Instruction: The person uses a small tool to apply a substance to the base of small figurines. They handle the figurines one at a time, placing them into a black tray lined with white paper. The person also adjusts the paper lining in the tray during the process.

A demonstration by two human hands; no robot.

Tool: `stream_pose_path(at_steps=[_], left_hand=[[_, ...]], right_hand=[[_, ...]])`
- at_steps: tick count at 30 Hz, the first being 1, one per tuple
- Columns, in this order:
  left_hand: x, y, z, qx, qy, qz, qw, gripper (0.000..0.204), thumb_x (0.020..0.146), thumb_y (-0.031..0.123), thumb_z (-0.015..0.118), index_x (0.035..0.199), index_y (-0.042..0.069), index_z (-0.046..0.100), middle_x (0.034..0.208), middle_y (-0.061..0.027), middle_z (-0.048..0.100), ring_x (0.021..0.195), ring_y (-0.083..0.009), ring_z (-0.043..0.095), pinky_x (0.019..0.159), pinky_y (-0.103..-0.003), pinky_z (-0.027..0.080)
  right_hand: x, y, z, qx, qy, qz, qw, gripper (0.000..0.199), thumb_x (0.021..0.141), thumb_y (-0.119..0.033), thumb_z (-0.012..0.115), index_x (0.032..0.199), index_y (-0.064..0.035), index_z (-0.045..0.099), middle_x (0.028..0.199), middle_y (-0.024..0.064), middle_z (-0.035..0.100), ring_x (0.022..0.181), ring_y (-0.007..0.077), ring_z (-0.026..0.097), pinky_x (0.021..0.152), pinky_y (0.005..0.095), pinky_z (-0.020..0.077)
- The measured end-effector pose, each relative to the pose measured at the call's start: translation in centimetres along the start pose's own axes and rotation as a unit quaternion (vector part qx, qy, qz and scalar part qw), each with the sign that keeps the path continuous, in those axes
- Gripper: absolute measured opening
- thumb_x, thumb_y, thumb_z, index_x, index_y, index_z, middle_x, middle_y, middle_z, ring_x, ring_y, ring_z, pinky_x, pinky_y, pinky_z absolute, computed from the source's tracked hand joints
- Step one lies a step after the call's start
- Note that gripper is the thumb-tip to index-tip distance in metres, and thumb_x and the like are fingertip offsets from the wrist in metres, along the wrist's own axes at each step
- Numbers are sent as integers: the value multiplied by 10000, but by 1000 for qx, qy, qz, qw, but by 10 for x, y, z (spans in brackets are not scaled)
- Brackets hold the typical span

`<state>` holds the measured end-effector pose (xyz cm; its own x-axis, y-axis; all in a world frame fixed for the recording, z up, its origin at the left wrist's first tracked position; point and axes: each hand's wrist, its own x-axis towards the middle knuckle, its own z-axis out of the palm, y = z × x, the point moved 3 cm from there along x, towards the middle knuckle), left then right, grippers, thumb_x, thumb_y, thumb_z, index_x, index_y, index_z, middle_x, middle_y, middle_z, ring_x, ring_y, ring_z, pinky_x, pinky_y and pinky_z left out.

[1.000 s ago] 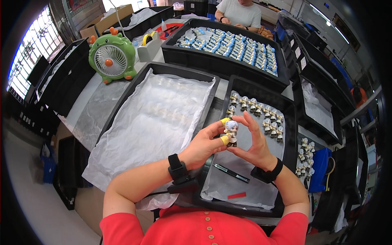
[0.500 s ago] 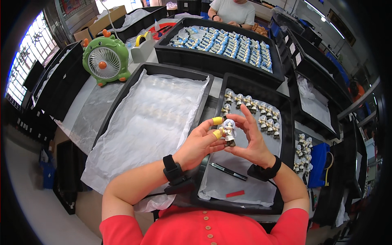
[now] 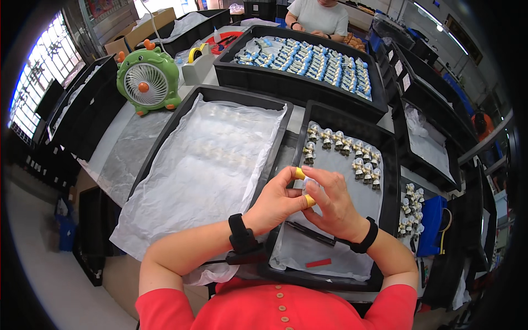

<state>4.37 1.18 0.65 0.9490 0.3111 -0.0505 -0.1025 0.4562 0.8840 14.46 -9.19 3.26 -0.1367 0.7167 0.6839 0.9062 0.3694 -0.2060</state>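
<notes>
Both hands meet over the near part of a black tray (image 3: 391,220) lined with white sheet. My left hand (image 3: 275,201), with yellow tape on its thumb and a fingertip, pinches a small white-haired figurine (image 3: 309,183). My right hand (image 3: 338,206) is closed round the same figurine from the right, and its fingers hide most of it. Several similar figurines (image 3: 344,144) stand in rows at the tray's far end. Below my hands lies a dark pen (image 3: 309,233), partly covered by my right hand. Nearer me is a red strip (image 3: 318,263).
A sheet-lined black tray (image 3: 201,154) lies to the left. Behind stands a bigger tray (image 3: 300,88) of blue-and-white pieces. A green fan (image 3: 147,80) sits at the far left. More figurines (image 3: 410,212) and a blue container (image 3: 432,225) are at right. Another person (image 3: 316,19) sits opposite.
The figurine, upright and facing me before, is now mostly covered. My right hand has closed in from spread fingers, and the hands have come together. The view has shifted slightly.
</notes>
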Motion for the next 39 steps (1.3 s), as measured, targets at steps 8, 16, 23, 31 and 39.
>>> stream_pose_path(at_steps=[8,16,23,31,39], left_hand=[[5,1,-3,-131,-58,-45,989,441,896,106,567,1294,44,389,1203,-84,511,1126,-233,542,884,-321,486],[3,2,0,-119,-87,-27,989,489,929,207,552,1349,45,360,1221,-99,526,1161,-233,530,895,-336,484],[5,3,2,-137,-116,-27,983,482,955,247,510,1361,42,354,1274,-85,505,1184,-213,513,941,-349,456],[6,1,0,-148,-121,-32,981,489,972,272,466,1383,49,324,1294,-83,487,1195,-216,504,933,-353,456],[6,3,2,-178,-114,-39,977,472,974,241,457,1379,37,327,1280,-112,495,1183,-268,510,944,-395,448]], right_hand=[[-3,8,-2,63,41,80,994,976,563,-54,836,1368,-102,287,1276,152,459,1112,334,497,921,435,406],[-1,7,-3,73,35,67,994,938,578,-31,822,1367,-93,319,1231,109,507,1081,313,492,885,390,434],[0,8,-7,112,40,85,989,1022,582,-30,831,1416,-100,246,1238,125,515,1071,285,493,832,341,485],[1,9,-8,127,46,98,986,1078,591,-61,848,1444,-105,191,1243,136,530,1093,263,486,811,326,493],[-5,13,-6,142,32,120,982,1084,589,-89,850,1445,-91,186,1275,145,508,1143,285,468,922,377,422]])
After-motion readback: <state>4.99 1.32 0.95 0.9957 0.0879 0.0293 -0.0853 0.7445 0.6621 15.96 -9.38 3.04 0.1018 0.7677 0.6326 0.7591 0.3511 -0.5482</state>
